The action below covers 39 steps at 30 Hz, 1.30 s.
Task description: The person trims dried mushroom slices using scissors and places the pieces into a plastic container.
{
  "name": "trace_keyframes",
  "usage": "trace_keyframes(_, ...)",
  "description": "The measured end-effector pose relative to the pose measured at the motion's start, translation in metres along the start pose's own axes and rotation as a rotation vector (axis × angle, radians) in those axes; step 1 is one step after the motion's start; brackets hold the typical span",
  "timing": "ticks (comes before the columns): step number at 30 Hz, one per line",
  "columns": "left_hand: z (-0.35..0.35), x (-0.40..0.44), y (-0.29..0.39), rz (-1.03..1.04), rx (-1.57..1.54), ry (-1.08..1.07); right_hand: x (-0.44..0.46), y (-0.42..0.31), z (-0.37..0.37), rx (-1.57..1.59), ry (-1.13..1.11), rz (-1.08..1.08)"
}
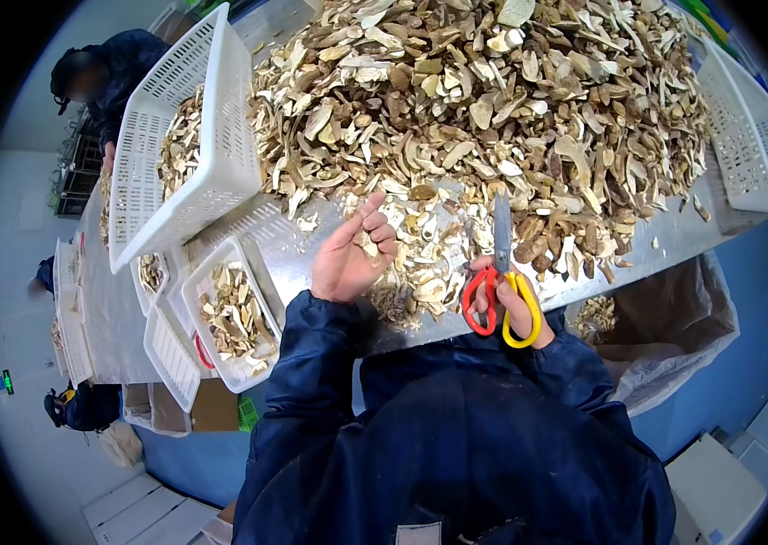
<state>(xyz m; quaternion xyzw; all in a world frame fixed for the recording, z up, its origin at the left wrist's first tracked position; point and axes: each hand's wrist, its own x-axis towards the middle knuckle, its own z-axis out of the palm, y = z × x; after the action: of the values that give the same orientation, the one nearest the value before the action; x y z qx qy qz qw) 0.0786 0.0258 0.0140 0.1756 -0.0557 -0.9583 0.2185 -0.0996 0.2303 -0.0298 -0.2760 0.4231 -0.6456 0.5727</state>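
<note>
My left hand (pixel 352 254) is raised over the metal table's near edge, palm up, with its fingers curled in. A small pale dried mushroom slice (pixel 367 243) shows between the fingers and palm, partly hidden. In my right hand (pixel 518 312) is a pair of scissors (pixel 502 238) with one red and one yellow handle loop. Its blades are together and point away from me. Loose slices and crumbs (pixel 429 268) lie between my hands. Beyond them rises a large heap of dried mushroom slices (pixel 484 109).
A white slotted basket (pixel 229 173) of slices stands tilted at left, near a small white tray (pixel 266 313) of pieces. Another white basket (pixel 748 136) stands at right. A lined box (pixel 684 309) sits below the table's right edge. A co-worker (pixel 120 73) is at far left.
</note>
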Motion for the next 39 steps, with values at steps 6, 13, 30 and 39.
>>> trace_keyframes(6, 0.005, -0.001, -0.012, -0.008, -0.122, -0.022, -0.005, -0.020, 0.011, -0.112, -0.035, -0.045)
trace_keyframes(13, 0.004, -0.005, -0.024, 0.030, -0.395, 0.049, -0.019, -0.062, 0.040, -0.657, 0.004, 0.011)
trace_keyframes(30, 0.044, -0.026, -0.061, 0.397, 0.778, 0.334, -0.015, -0.071, 0.066, -1.208, 0.095, -0.162)
trace_keyframes(39, 0.050, -0.039, -0.073, 0.519, 1.267, 0.415, -0.016, -0.071, 0.067, -1.257, 0.039, -0.184)
